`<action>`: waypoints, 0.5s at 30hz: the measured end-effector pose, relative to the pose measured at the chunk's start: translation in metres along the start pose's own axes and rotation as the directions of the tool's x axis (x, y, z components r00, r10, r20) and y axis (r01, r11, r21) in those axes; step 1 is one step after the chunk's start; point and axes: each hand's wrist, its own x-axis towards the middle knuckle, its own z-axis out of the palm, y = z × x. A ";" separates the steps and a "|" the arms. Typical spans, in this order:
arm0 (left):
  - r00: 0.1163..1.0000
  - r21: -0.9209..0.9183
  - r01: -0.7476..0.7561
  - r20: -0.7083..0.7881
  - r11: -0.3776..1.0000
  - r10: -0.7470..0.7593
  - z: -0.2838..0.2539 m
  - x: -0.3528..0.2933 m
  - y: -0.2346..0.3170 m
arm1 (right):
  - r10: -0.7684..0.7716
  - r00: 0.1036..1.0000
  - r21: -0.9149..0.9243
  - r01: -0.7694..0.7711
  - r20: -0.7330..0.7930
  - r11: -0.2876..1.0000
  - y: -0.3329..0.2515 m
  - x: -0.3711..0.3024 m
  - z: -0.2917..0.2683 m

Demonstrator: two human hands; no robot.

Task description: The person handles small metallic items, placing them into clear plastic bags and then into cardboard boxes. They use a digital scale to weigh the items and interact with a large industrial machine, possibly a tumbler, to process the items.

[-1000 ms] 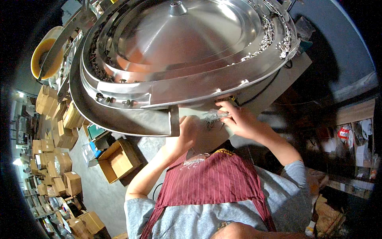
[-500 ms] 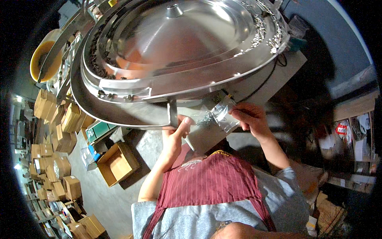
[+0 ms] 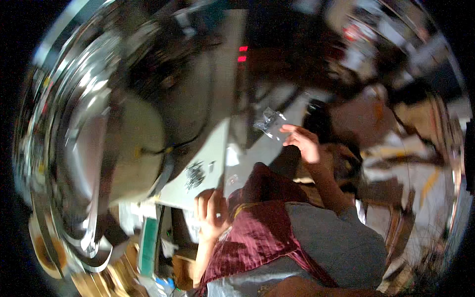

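The picture is smeared by head motion. My right hand (image 3: 303,142) is raised and pinches a small clear plastic bag (image 3: 270,122) holding small metal parts. My left hand (image 3: 211,210) rests, fingers curled, at the near edge of a pale platform (image 3: 208,153), with nothing visibly in it. A dark heap of small parts (image 3: 194,173) lies on that platform just above my left hand. I wear a maroon striped apron (image 3: 257,232) over a grey shirt.
A large shiny metal bowl feeder (image 3: 84,148) fills the left side, blurred. Two red indicator lights (image 3: 242,53) glow on a dark unit at the top. A green box (image 3: 148,243) and cardboard boxes (image 3: 99,283) sit low on the left. Cluttered shelves blur at the right.
The view has swung sharply, so the bowl feeder now sits at the left. My right hand has carried the bag away from the feeder; my left hand has dropped to the platform edge.
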 end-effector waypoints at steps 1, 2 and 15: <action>0.998 -0.005 -0.059 0.005 0.998 0.060 0.005 0.000 0.000 | 0.054 0.991 -0.105 -0.068 -0.126 0.992 0.011 -0.012 -0.018; 0.992 -0.011 -0.126 0.009 0.992 0.126 0.013 -0.005 0.009 | -0.037 0.962 -0.305 -0.049 -0.271 0.951 0.014 -0.043 -0.033; 0.895 0.030 -0.422 0.171 0.906 0.411 0.028 -0.007 0.013 | -0.157 0.793 -0.798 -0.601 -0.588 -0.047 0.128 -0.192 -0.289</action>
